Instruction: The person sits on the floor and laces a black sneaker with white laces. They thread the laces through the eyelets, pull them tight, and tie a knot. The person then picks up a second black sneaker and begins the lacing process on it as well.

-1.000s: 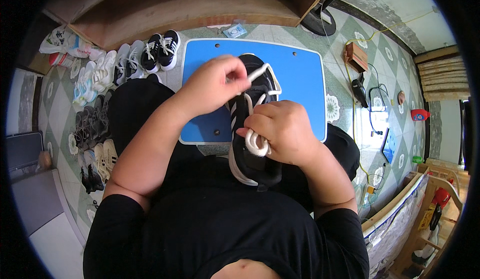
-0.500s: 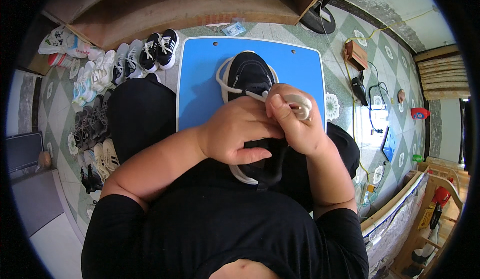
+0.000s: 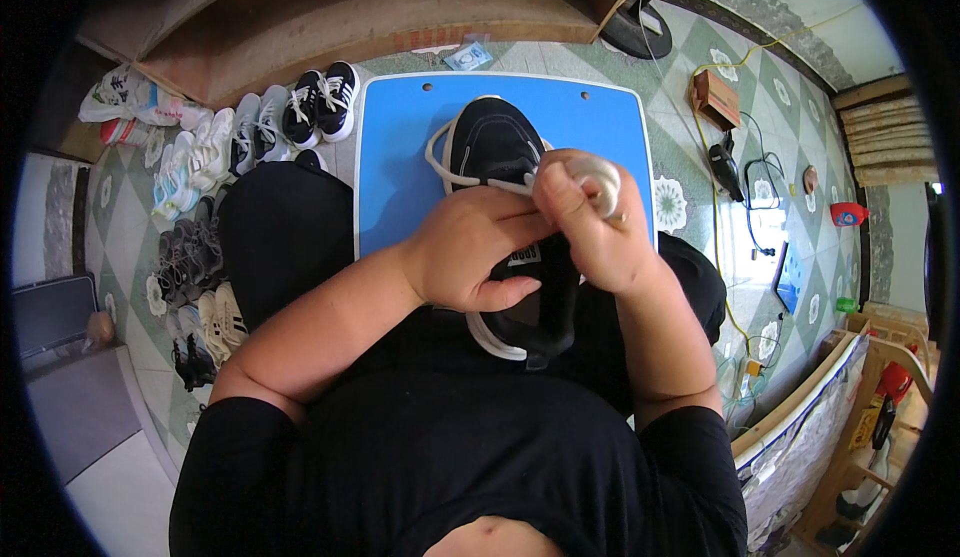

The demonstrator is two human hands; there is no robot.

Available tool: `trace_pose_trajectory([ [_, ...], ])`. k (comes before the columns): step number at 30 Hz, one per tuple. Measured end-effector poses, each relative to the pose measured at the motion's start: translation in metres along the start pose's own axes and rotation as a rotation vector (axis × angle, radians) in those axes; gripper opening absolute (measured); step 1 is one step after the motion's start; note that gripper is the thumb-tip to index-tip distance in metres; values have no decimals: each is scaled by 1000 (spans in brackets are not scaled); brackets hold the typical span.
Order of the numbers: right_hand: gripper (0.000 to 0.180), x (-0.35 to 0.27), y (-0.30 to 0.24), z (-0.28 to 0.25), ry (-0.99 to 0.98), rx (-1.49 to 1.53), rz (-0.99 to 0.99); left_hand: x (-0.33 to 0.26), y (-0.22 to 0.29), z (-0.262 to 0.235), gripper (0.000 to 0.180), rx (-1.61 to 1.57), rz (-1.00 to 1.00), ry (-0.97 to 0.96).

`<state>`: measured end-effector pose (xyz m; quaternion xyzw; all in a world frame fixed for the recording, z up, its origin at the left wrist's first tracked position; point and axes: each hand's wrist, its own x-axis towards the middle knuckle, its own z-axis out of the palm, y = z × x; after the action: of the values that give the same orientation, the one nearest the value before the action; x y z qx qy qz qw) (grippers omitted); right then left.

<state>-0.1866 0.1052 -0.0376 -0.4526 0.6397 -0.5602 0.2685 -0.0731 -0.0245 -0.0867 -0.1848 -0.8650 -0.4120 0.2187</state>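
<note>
A black canvas sneaker with a pale sole edge sits on a blue board, its toe pointing away from me and its heel toward my lap. My left hand lies across the middle of the shoe, fingers curled over the upper and thumb apart. Their tips are hidden near my other hand. My right hand is closed in a fist round a bunched white shoelace, just right of the shoe. A loop of lace hangs past the shoe's left side. Between my left thumb and fingers the tongue's label shows.
Several pairs of shoes stand on the tiled floor at left. Beyond the board is a wooden cabinet. At right lie a cardboard box, a black hair dryer, cables and a red container.
My right hand has risen slightly with the lace bunch. My left hand has shifted a little, and the tongue label and more of the heel now show. The whole view has moved slightly.
</note>
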Motion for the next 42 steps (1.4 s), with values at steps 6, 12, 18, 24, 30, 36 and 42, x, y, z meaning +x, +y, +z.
trace_pose_trajectory([
  [6,26,-18,-22,18,-83,70,-223,-5,-9,7,30,-96,14,-11],
  [12,12,-27,-36,15,-257,152,-565,-9,-2,12,28,-26,-17,41],
  [18,13,-20,-20,16,-161,147,-590,-12,11,-2,22,-75,38,135],
  [24,29,-27,-7,26,-275,69,-465,-21,-20,-52,25,-128,-74,705],
  [30,30,-40,-13,42,-308,-32,-672,5,-70,-76,37,-841,-1256,361],
  [36,36,-46,-11,47,-298,-59,-685,12,-67,-76,29,-1054,-1254,231],
  [42,36,-51,-10,49,-293,-103,-659,16,-68,-79,19,-1055,-1232,163],
])
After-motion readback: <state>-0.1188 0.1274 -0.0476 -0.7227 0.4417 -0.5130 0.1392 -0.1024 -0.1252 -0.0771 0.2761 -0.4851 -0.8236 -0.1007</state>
